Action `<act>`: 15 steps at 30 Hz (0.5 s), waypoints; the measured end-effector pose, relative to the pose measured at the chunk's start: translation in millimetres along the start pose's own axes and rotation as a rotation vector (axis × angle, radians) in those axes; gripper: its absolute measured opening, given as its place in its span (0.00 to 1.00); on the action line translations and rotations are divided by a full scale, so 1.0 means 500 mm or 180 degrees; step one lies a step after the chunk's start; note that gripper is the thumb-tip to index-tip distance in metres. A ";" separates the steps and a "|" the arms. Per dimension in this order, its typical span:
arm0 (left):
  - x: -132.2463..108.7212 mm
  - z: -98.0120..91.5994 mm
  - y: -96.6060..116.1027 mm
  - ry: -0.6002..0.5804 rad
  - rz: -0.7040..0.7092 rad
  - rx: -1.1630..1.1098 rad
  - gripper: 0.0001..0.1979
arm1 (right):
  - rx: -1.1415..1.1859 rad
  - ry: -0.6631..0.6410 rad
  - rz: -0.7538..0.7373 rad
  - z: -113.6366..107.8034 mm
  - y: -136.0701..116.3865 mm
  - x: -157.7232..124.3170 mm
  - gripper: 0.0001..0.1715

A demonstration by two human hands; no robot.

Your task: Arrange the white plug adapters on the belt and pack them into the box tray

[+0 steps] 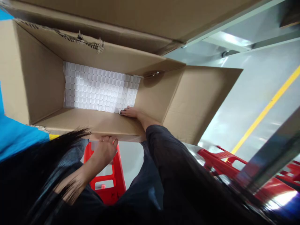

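Observation:
A deep cardboard box (107,125) stands open in front of me, its bottom covered by rows of small white rounded-square pieces (98,87). My right hand (130,112) reaches down inside to the near right corner of the rows, its fingers closed around a small white piece with a dark spot (121,112). Outside, my left hand (109,147) grips the near wall of the box at its top edge, fingers bent over the rim.
Another large cardboard box (140,34) stands just beyond. An open flap (203,100) sticks out to the right. Red plastic stools (117,175) are below and at the lower right, near a metal post (274,150). Blue cloth (21,134) lies at the left.

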State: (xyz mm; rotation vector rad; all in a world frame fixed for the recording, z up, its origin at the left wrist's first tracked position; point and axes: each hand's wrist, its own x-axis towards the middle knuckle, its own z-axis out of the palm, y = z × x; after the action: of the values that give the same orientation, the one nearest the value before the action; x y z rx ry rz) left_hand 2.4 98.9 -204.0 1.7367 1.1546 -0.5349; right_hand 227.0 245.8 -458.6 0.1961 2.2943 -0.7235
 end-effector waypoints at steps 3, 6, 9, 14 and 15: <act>0.001 -0.007 0.001 -0.0022 -0.0006 0.0009 0.23 | 0.0080 0.0024 0.0045 0.009 -0.007 0.011 0.21; 0.001 -0.011 0.001 -0.0035 0.0003 0.0014 0.22 | 0.0254 0.0016 0.0088 0.005 -0.008 0.007 0.22; 0.000 -0.013 0.001 -0.0028 0.0014 0.0016 0.21 | 0.0529 0.0018 0.0133 -0.008 -0.004 -0.014 0.24; 0.001 -0.015 0.001 -0.0021 0.0044 0.0013 0.21 | 0.1228 0.0279 0.0375 -0.043 -0.005 -0.036 0.28; 0.001 -0.017 0.002 -0.0030 0.0046 0.0012 0.21 | 0.1415 0.0403 0.0491 -0.052 -0.006 -0.031 0.31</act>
State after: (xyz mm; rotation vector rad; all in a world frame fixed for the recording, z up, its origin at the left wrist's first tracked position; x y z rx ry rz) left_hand 2.3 106.4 -200.0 1.7426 1.1343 -0.5362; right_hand 222.0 258.5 -431.3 0.6321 2.1744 -1.1589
